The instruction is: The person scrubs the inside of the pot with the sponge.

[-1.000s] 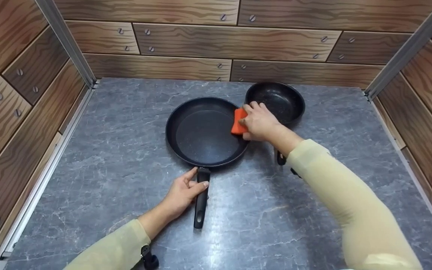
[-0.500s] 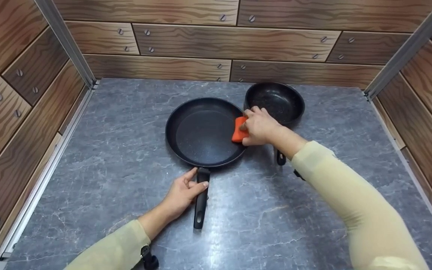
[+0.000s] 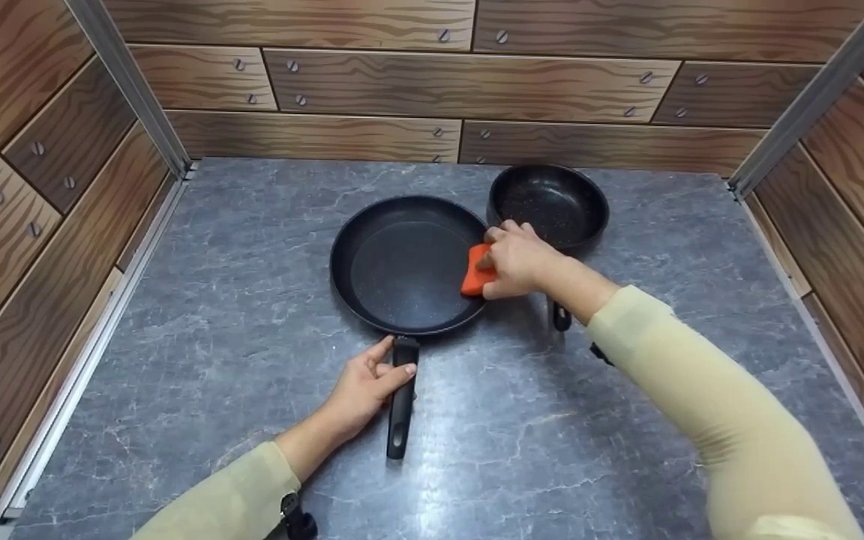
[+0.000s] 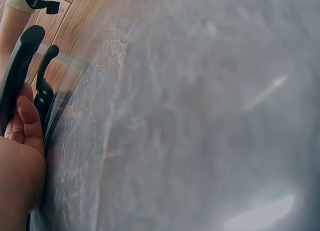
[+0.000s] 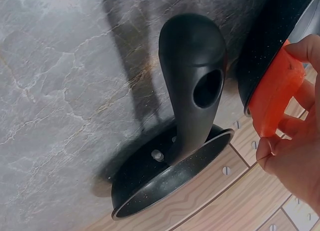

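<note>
A large black frying pan (image 3: 409,262) lies on the grey marbled tabletop, its handle (image 3: 400,420) pointing toward the person. My left hand (image 3: 363,384) grips that handle near the pan, thumb on top; the left wrist view shows the fingers curled under the handle (image 4: 20,66). An orange sponge (image 3: 478,271) is pinched in my right hand (image 3: 518,261) against the inside right wall of the large pan. In the right wrist view the sponge (image 5: 277,93) covers part of the pan's rim. Behind my right hand stands a smaller black pan (image 3: 548,202), its handle partly hidden by the arm.
Wood-patterned panels (image 3: 372,82) close off the back and both sides of the tabletop (image 3: 237,360). Grey metal posts (image 3: 136,90) stand at the back corners. The small pan's handle (image 5: 192,66) sticks up close to the right wrist.
My right hand has slid the sponge along the large pan's right inner wall toward the person. The left hand and both pans look to be in the same place.
</note>
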`<action>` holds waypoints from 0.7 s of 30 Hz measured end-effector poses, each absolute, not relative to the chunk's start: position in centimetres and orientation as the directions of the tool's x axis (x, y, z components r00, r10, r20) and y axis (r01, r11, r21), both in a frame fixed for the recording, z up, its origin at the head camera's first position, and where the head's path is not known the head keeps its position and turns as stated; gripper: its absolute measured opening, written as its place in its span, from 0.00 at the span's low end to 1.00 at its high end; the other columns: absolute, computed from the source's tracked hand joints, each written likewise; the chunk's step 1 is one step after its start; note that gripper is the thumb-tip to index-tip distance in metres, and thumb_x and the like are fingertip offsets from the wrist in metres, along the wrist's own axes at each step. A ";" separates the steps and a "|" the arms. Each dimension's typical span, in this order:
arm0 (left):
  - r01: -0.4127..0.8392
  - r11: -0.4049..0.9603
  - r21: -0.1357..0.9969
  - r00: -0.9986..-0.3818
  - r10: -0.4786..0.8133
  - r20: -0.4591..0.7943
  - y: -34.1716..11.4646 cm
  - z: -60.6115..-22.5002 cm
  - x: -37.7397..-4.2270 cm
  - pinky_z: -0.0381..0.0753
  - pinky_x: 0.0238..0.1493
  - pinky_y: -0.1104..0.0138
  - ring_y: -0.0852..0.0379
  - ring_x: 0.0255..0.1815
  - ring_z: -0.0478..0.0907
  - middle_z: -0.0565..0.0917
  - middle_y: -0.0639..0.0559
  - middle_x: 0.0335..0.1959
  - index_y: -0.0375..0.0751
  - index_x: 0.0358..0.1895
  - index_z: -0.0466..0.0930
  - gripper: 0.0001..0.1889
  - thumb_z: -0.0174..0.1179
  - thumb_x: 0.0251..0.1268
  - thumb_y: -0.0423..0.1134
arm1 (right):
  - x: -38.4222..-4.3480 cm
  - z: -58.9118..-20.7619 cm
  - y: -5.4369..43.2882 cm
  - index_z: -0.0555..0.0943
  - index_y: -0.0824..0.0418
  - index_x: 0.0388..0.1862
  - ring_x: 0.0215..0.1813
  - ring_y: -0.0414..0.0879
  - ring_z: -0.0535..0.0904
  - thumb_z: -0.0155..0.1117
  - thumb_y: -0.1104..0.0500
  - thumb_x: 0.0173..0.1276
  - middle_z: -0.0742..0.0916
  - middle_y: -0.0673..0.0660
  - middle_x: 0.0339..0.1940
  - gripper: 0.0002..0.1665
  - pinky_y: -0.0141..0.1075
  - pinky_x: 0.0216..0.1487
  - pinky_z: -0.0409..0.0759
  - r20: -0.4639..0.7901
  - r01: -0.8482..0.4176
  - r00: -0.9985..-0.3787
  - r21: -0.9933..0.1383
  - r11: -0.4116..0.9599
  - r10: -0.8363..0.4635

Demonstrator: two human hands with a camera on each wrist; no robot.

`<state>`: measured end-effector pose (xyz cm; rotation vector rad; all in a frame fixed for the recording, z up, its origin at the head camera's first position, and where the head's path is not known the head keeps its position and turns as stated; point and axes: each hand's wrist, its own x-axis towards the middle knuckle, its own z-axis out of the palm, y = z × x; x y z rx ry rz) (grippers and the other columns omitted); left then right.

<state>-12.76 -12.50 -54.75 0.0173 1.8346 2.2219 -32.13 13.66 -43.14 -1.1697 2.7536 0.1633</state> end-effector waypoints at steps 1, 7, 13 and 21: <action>-0.190 -0.171 0.967 -0.966 0.206 -0.153 -12.5 -54.7 -12.8 0.79 0.26 0.72 0.62 0.22 0.81 0.88 0.50 0.26 0.23 0.83 0.43 0.47 0.66 0.74 0.34 | -32.0 -43.1 13.6 0.92 0.49 0.56 0.57 0.63 0.71 0.72 0.40 0.58 0.81 0.65 0.59 0.28 0.57 0.53 0.71 -0.177 -0.723 -0.684 0.040 0.689 -0.708; -0.186 -0.163 0.969 -0.967 0.204 -0.151 -12.5 -54.8 -12.7 0.78 0.25 0.73 0.64 0.21 0.78 0.87 0.51 0.25 0.23 0.83 0.43 0.47 0.67 0.74 0.35 | -31.4 -43.1 13.4 0.93 0.50 0.53 0.55 0.62 0.72 0.72 0.42 0.57 0.83 0.64 0.56 0.26 0.56 0.51 0.70 -0.176 -0.738 -0.665 0.004 0.675 -0.726; -0.183 -0.161 0.970 -0.968 0.201 -0.149 -12.5 -54.8 -12.8 0.78 0.26 0.72 0.63 0.21 0.79 0.87 0.50 0.26 0.23 0.83 0.44 0.47 0.67 0.74 0.35 | -30.9 -43.1 13.3 0.93 0.49 0.54 0.57 0.61 0.73 0.72 0.43 0.57 0.84 0.63 0.56 0.26 0.55 0.51 0.71 -0.189 -0.750 -0.646 -0.025 0.661 -0.740; -0.184 -0.164 0.969 -0.968 0.199 -0.150 -12.5 -54.9 -12.9 0.80 0.28 0.72 0.62 0.23 0.81 0.88 0.49 0.27 0.23 0.83 0.44 0.47 0.67 0.74 0.34 | -30.3 -43.1 13.3 0.92 0.52 0.57 0.59 0.62 0.76 0.72 0.44 0.60 0.84 0.65 0.59 0.27 0.56 0.56 0.72 -0.198 -0.775 -0.600 -0.097 0.625 -0.775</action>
